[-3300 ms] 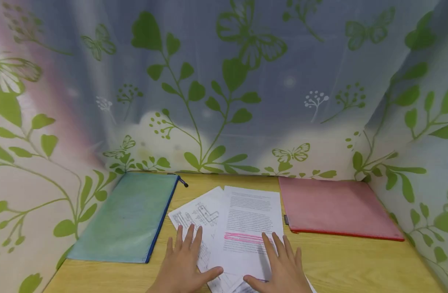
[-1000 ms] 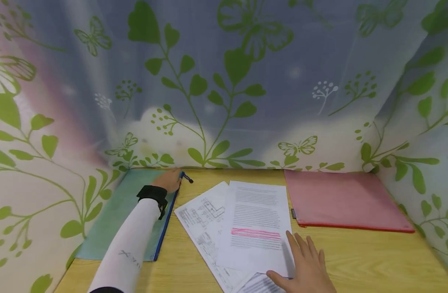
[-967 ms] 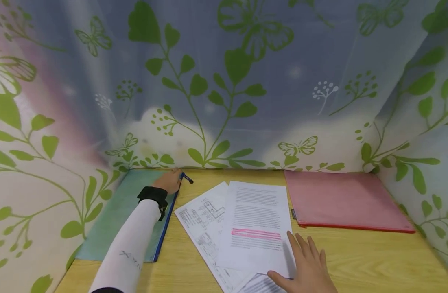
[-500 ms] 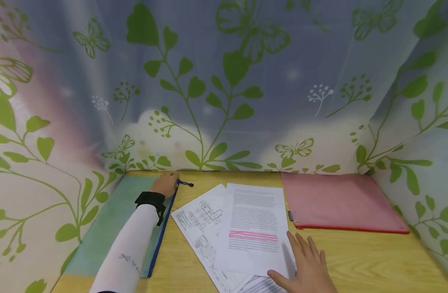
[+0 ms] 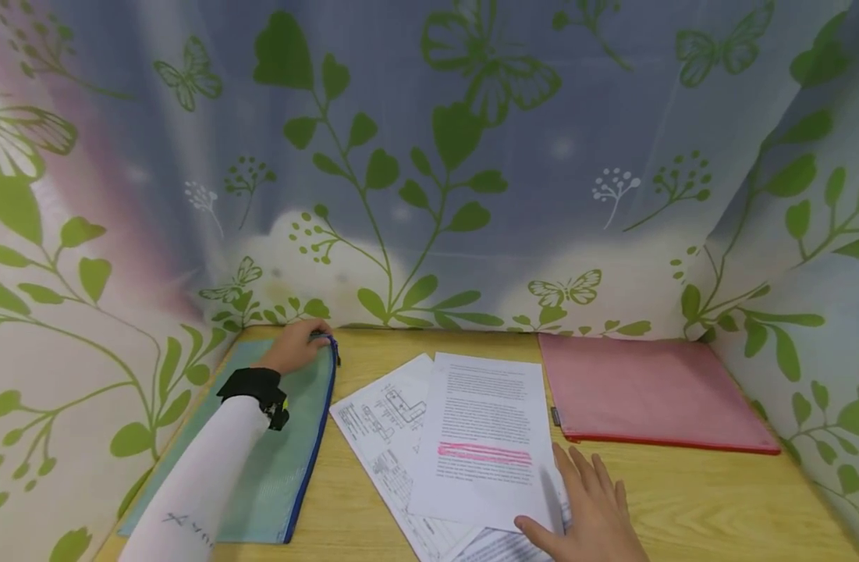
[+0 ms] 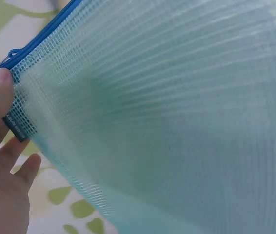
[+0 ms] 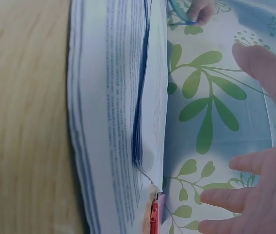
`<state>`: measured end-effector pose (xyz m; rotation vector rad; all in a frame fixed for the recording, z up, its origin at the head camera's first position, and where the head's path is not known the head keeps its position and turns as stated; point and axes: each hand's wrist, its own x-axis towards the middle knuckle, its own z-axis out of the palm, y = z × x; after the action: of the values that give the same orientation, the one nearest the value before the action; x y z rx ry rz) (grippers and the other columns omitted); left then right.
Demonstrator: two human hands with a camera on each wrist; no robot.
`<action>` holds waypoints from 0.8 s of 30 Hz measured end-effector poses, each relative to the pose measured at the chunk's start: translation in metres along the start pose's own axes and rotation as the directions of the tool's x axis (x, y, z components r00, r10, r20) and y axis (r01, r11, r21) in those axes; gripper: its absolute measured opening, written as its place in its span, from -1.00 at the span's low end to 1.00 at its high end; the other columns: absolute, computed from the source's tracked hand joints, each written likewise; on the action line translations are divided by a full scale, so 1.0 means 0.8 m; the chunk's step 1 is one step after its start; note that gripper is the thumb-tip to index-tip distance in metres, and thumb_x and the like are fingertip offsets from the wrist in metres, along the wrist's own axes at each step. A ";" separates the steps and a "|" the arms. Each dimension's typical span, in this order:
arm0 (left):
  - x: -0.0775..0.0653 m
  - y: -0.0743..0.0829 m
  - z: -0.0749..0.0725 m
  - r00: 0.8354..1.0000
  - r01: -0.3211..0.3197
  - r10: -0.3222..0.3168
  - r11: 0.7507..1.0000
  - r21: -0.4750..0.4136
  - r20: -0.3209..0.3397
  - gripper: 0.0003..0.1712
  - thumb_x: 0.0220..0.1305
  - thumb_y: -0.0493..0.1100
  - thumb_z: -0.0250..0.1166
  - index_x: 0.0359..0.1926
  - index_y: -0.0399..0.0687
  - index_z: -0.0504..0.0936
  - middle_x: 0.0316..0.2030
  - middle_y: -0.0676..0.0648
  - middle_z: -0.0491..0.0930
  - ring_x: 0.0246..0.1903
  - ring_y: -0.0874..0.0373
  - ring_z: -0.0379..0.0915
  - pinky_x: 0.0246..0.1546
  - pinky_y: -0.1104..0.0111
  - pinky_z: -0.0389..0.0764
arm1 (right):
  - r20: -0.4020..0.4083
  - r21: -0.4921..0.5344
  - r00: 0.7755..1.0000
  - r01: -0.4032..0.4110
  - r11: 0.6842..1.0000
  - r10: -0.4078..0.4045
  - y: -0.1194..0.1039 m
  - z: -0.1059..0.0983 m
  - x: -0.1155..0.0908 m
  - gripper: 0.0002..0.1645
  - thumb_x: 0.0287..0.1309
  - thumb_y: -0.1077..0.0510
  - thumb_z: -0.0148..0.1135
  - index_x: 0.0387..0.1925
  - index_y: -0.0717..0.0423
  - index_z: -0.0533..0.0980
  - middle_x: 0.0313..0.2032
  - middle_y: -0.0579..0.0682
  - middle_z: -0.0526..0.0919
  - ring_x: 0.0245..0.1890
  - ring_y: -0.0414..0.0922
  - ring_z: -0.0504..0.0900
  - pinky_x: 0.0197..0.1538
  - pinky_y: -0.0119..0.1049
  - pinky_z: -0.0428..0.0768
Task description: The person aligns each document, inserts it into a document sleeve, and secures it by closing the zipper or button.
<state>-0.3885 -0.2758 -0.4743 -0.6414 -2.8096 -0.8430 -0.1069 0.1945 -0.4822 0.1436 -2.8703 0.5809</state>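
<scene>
Far left on the table is a light green mesh zipper pouch (image 5: pixel 299 437) with a blue zip along its right side. My left hand (image 5: pixel 293 349) pinches its far right corner beside the zip end, and that corner is raised. In the left wrist view the thumb presses on the mesh (image 6: pixel 152 126) by the zip pull and a dark tag (image 6: pixel 16 128), while the other fingers lie behind. My right hand (image 5: pixel 589 507), fingers spread and straight, is at the lower right edge of the stacked papers. The top printed sheet (image 5: pixel 481 406) has pink highlighted lines.
A sheet with technical drawings (image 5: pixel 380 421) sticks out at an angle under the top page. At the right lies a pink pouch (image 5: pixel 654 390) with a red zip. Patterned curtain (image 5: pixel 415 156) encloses the back and sides of the wooden table (image 5: pixel 710 507).
My left hand has gone from the papers to the green pouch's far corner and now lifts it. The pouch has shifted slightly toward me. My right hand moved a little right, then stayed.
</scene>
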 end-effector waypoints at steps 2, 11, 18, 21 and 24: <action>-0.006 0.007 -0.011 1.000 -0.017 0.017 0.999 -0.044 -0.017 -0.80 0.48 -0.28 0.22 0.04 -0.24 0.63 0.01 -0.29 0.65 0.01 -0.23 0.58 0.02 -0.08 0.56 | -0.003 0.000 1.000 0.001 1.000 -0.001 0.000 0.000 0.000 0.27 -0.09 -0.54 0.43 0.48 0.10 0.29 0.35 0.29 0.47 0.30 0.60 0.33 0.11 0.72 0.18; -0.034 0.060 -0.039 1.000 -0.015 0.012 0.989 -0.149 -0.017 -0.82 0.47 -0.24 0.25 0.02 -0.16 0.64 0.04 -0.24 0.65 0.10 -0.21 0.56 0.14 -0.10 0.53 | -0.002 0.025 1.000 0.017 1.000 -0.017 -0.001 -0.005 0.002 0.26 -0.05 -0.51 0.44 0.50 0.10 0.27 0.36 0.33 0.45 0.32 0.57 0.32 0.12 0.69 0.21; -0.053 0.107 -0.025 0.994 -0.105 0.098 0.985 -0.135 -0.055 -0.86 0.43 -0.22 0.31 -0.04 -0.08 0.68 -0.11 -0.08 0.71 -0.02 -0.06 0.62 0.08 -0.04 0.58 | -0.134 0.052 0.978 0.167 0.985 -0.159 0.002 -0.023 0.009 0.17 -0.08 -0.32 0.57 0.45 0.15 0.34 0.31 0.28 0.50 0.30 0.38 0.44 0.15 0.43 0.42; -0.060 0.128 -0.017 0.983 -0.172 0.160 0.975 -0.142 -0.089 -0.85 0.39 -0.25 0.35 -0.05 -0.13 0.70 -0.14 -0.08 0.72 -0.08 -0.03 0.64 0.02 0.01 0.61 | -0.131 0.097 0.975 0.191 0.977 -0.178 -0.001 -0.038 0.014 0.12 0.00 -0.29 0.55 0.46 0.15 0.34 0.35 0.28 0.46 0.34 0.31 0.41 0.16 0.40 0.46; -0.065 0.149 -0.010 0.974 -0.216 0.202 0.964 -0.154 -0.105 -0.83 0.39 -0.24 0.35 -0.03 -0.13 0.71 -0.13 -0.06 0.73 -0.09 0.00 0.65 0.00 0.05 0.62 | -0.092 0.159 0.981 0.182 0.970 -0.169 -0.004 -0.054 0.020 0.09 0.10 -0.29 0.49 0.51 0.07 0.29 0.42 0.25 0.37 0.41 0.29 0.33 0.16 0.43 0.45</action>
<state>-0.2899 -0.2092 -0.4222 -0.8836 -2.5556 -1.0396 -0.1143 0.2074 -0.4381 0.3881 -2.6954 0.7719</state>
